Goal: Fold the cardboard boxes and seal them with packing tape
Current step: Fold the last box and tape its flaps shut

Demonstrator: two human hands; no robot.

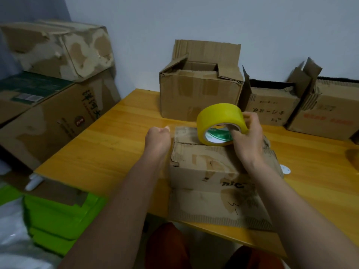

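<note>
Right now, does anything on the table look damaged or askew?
Yes. The cardboard box under the yellow tape roll is worn: its surface paper is peeled in patches, edges are ragged, and its near flap hangs over the table edge.

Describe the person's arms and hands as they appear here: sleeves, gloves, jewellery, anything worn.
Both forearms are bare as far as the picture shows them; no sleeve reaches into view. The left hand and right hand wear no gloves. No watch, bracelet or ring shows on the wrists or fingers that can be seen. No marks or bandages stand out. The left hand's fingers are mostly hidden behind the hand.
</note>
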